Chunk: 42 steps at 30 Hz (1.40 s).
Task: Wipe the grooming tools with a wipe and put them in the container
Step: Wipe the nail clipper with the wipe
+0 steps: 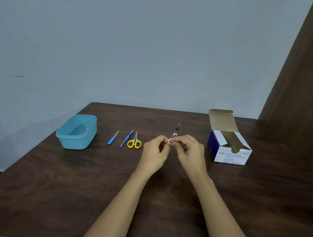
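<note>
Right hand (188,152): over the middle of the table (54,194), fingers curled, pinching the lower end of the metal tool (175,132).
Left hand (156,152): just beside the right, fingertips meeting it, thumb and forefinger pinching the wipe (169,141) against the tool's base.
Metal tool: slim and shiny, tilted up and away towards the far edge. It may be a nail clipper with its lever raised, but the blur leaves that unsure.
Wipe: small, white and crumpled, between the two sets of fingertips.
Tweezers (152,136): only two thin tips show, past the left hand's knuckles.
Scissors (134,142): yellow handles, flat on the table left of the hands, blades pointing at the far edge.
Cuticle pusher (126,138): blue, just left of the scissors.
Nail file (113,138): blue handle, further left, apart from the pusher.
Container (77,131): light blue, open, near the table's left edge.
Swab box (229,147): flap up, towards the far right corner.
</note>
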### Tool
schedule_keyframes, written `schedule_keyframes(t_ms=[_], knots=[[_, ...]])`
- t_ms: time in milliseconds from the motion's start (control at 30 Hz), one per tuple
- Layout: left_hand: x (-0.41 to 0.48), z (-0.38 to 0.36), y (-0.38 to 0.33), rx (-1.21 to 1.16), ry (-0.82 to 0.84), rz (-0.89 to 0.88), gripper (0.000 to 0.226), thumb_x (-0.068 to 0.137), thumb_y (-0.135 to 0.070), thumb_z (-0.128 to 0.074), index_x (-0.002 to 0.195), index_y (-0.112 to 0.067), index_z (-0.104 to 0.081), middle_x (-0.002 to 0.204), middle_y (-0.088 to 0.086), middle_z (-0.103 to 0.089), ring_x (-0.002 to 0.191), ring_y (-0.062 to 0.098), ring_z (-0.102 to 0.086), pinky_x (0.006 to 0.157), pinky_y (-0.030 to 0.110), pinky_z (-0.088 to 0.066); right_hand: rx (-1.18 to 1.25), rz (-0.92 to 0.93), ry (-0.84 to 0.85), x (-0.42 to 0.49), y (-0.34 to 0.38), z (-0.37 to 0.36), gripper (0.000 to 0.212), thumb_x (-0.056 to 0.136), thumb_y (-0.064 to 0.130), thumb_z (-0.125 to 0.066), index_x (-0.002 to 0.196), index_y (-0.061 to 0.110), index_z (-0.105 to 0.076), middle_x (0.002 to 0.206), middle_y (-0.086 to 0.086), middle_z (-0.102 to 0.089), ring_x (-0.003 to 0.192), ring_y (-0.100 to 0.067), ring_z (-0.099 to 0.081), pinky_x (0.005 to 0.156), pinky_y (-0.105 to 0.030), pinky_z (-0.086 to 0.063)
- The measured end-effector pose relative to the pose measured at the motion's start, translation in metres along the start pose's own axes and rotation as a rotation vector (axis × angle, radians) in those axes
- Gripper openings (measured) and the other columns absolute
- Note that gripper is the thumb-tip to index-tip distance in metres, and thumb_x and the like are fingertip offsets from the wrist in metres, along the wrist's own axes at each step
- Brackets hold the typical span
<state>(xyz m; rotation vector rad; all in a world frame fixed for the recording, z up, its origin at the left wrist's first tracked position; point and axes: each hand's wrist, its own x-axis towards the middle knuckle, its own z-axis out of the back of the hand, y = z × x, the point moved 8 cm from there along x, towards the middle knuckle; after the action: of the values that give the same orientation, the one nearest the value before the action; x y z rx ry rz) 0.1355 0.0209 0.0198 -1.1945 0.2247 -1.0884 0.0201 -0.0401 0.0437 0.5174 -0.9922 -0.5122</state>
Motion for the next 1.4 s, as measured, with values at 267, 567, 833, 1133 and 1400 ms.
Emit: schedule_keyframes(t_ms=[267,567,833,1133,1400], knots=[[-0.004,-0.011,-0.013,0.184,0.074,-0.109,0.011,0.095,-0.016,-0.053,0.095,-0.016,-0.065,0.074,-0.014,-0.058,0.064,-0.002,-0.055,0.057,0.009,-0.04,-0.128,-0.06,-0.16,-0.002,-0.006,0.014,0.016,0.089,0.011,-0.065,0.102,0.014,-0.074,0.099,-0.002,-0.068,0.093,-0.014,-0.061,0.076,-0.031,-0.055],[-0.004,-0.007,-0.013,0.18,0.023,-0.094,0.014,0.096,-0.017,-0.053,0.093,-0.019,-0.067,0.075,-0.009,-0.067,0.071,0.003,-0.064,0.067,0.015,-0.05,-0.181,-0.033,-0.253,-0.004,-0.002,0.017,0.016,0.088,0.006,-0.065,0.1,0.012,-0.074,0.094,-0.005,-0.068,0.089,-0.019,-0.061,0.071,-0.03,-0.052],[-0.006,-0.005,-0.015,0.092,0.015,-0.078,0.016,0.095,-0.016,-0.053,0.088,-0.02,-0.066,0.067,-0.009,-0.068,0.066,-0.003,-0.065,0.067,0.008,-0.049,-0.092,-0.058,-0.309,-0.006,-0.009,0.02,0.02,0.09,0.002,-0.059,0.103,0.012,-0.071,0.099,-0.004,-0.064,0.089,-0.017,-0.064,0.074,-0.035,-0.057],[-0.005,-0.003,-0.013,0.027,0.001,-0.044,0.016,0.095,-0.015,-0.054,0.087,-0.018,-0.067,0.069,-0.008,-0.068,0.064,-0.002,-0.067,0.067,0.014,-0.053,-0.081,-0.028,-0.233,-0.003,-0.004,0.017,0.018,0.089,0.004,-0.062,0.1,0.014,-0.073,0.096,0.0,-0.066,0.087,-0.017,-0.063,0.072,-0.038,-0.056],[-0.002,0.0,0.001,-0.135,-0.053,0.099,0.021,0.096,-0.017,-0.054,0.086,-0.01,-0.071,0.069,-0.004,-0.07,0.063,0.0,-0.065,0.067,0.017,-0.054,-0.012,-0.042,-0.057,-0.002,-0.001,-0.001,0.02,0.087,0.003,-0.066,0.098,0.017,-0.075,0.094,0.003,-0.068,0.087,-0.004,-0.062,0.076,-0.011,-0.049]])
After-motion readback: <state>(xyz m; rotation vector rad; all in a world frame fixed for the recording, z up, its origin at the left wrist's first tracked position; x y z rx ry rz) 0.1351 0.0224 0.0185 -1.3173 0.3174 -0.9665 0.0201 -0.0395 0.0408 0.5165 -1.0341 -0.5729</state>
